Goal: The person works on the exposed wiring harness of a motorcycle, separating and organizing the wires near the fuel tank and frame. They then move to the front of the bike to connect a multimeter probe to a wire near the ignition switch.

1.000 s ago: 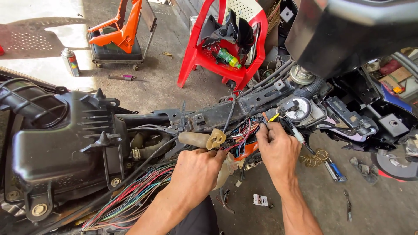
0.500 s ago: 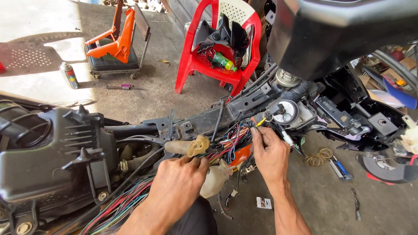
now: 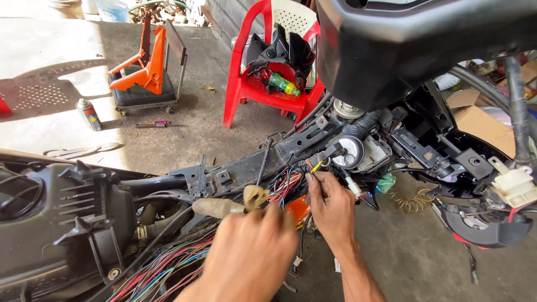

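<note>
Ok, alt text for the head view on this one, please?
Two bare hands work in a bundle of coloured wires on a stripped motorbike frame: the left hand is blurred, the right hand pinches wires near a round connector. A red plastic chair stands behind.

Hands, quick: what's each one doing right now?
Left hand: blurred, over the wire bundle; grip cannot be told.
Right hand: fingers pinched in the wires; what they hold cannot be told.
</note>
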